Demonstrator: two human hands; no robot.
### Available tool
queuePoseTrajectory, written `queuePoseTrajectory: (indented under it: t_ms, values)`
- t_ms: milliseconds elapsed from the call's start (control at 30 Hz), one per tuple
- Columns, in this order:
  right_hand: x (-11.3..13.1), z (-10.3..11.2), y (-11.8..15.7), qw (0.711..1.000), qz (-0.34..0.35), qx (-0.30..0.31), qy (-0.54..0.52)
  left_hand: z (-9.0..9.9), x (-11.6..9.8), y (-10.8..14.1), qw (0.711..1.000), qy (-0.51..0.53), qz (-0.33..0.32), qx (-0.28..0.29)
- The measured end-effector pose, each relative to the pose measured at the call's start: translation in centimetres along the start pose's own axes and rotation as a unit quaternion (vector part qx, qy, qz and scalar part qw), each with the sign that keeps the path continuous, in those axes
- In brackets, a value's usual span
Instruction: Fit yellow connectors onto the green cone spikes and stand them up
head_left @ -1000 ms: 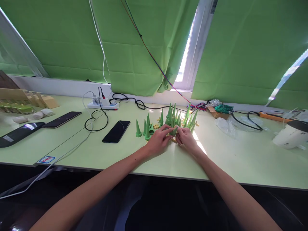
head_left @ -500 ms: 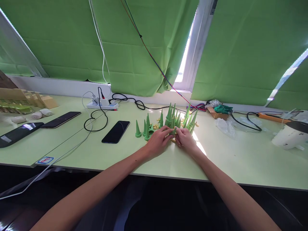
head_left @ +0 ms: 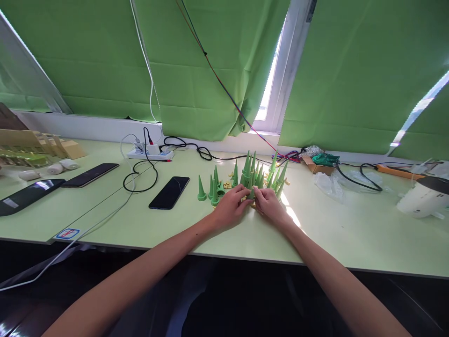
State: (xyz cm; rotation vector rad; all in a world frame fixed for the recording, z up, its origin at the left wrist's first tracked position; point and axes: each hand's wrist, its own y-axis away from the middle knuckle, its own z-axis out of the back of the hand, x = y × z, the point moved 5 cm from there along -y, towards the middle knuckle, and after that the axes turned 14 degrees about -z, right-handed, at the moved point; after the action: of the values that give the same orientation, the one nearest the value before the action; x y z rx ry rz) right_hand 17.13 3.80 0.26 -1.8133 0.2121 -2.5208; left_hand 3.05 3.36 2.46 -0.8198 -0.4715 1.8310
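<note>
Green cone (head_left: 251,193) between two bare hands, low over a pale green tabletop (head_left: 333,234), as seen from where I stand beside a curtained window. The left hand (head_left: 232,204) has its grip closed around the small piece, thumb and fingers bent about its sides. The right hand (head_left: 269,202) meets it from the other side, fingers curled and fingertips at the cone — whether that grip pinches the cone itself or some smaller part, I cannot tell.

Just beyond the fingers stands a tight cluster of taller spikes (head_left: 247,168), points up, with yellow pieces (head_left: 228,185) among the green. One upright cone (head_left: 201,190) stands at the left end of the group. Farther left, a dark phone (head_left: 169,193) lies flat near a white power strip (head_left: 167,156); to the right — well apart from the hands — rest a clear plastic bag (head_left: 329,185) and a small cardboard box (head_left: 317,166).
</note>
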Motion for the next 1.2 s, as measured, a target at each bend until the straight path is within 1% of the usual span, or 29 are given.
queuePoseTrajectory:
  t_ms: [133,233,367,433,567,633,733,867,933,967,1000,1033,1133,1200]
  values:
    - [0.0,-0.1,0.0,1.0,0.004,0.004,-0.007,0.1,0.0,0.0,1.0,0.016,0.016,-0.012]
    - [0.0,-0.1,0.1,1.0,0.002,0.01,-0.014,0.1,-0.1,-0.1,0.998,0.051,0.033,-0.027]
    - [0.1,-0.2,0.3,0.999,-0.001,0.026,-0.02,0.1,0.1,-0.1,0.985,0.132,0.094,-0.053]
    - [0.2,-0.2,0.3,0.999,0.001,0.032,-0.02,0.1,0.3,0.1,0.974,0.178,0.13,-0.047]
    - [0.3,-0.1,0.4,0.999,0.005,0.037,-0.019,-0.5,0.8,0.4,0.938,0.289,0.19,-0.01]
    - [0.4,-0.1,0.5,0.999,0.008,0.039,-0.015,-0.9,1.1,0.5,0.925,0.323,0.199,0.007]
    - [0.7,-0.1,0.7,0.999,0.022,0.045,-0.01,-1.2,1.7,0.5,0.894,0.389,0.221,-0.006]
    - [0.9,0.0,0.8,0.998,0.047,0.043,-0.001,-1.7,2.0,0.4,0.836,0.49,0.246,-0.029]
    - [1.0,0.0,0.9,0.998,0.055,0.036,0.005,-1.9,2.1,0.4,0.821,0.512,0.251,-0.031]
    - [1.0,0.0,0.9,0.998,0.057,0.035,0.007,-1.9,2.1,0.5,0.822,0.511,0.249,-0.031]
    - [0.9,0.0,0.8,0.998,0.057,0.034,0.008,-1.8,2.0,0.5,0.829,0.503,0.244,-0.031]
    - [0.9,0.0,0.8,0.998,0.056,0.034,0.007,-1.7,2.0,0.5,0.841,0.486,0.236,-0.03]
    - [0.7,-0.1,0.7,0.998,0.047,0.033,0.002,-1.0,1.4,0.4,0.895,0.4,0.198,-0.021]
    - [0.6,-0.1,0.6,0.999,0.039,0.034,-0.005,-0.6,0.9,0.3,0.917,0.356,0.179,-0.019]
